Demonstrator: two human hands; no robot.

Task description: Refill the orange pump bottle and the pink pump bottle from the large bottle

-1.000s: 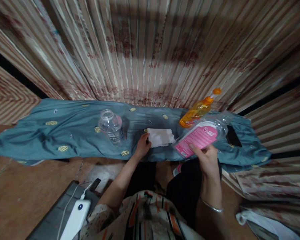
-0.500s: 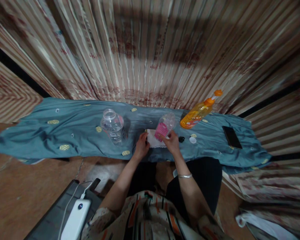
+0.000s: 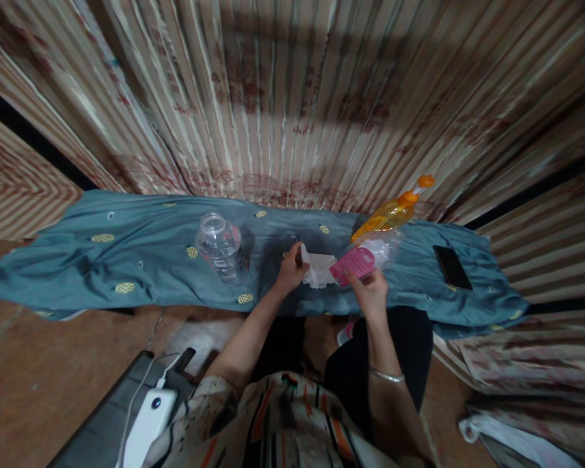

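Observation:
My left hand [image 3: 291,267] is closed on a white tissue [image 3: 318,270], lifting it just above the blue-grey cloth [image 3: 127,253]. My right hand [image 3: 369,291] grips a clear plastic bottle with a pink label [image 3: 362,259], tilted on its side with one end against the tissue. A clear open water bottle [image 3: 220,246] stands upright to the left of my left hand. Behind the pink-labelled bottle leans an orange bottle with an orange cap [image 3: 390,213].
A black phone [image 3: 451,266] lies on the cloth at the right. Striped curtains [image 3: 292,97] hang behind the cloth-covered bench. A white power bank with a cable [image 3: 146,429] rests on a dark case at lower left. My lap shows below.
The left hand has picked the tissue up off the cloth. The right hand has drawn the pink-labelled bottle back to the right and tipped it sideways against the tissue.

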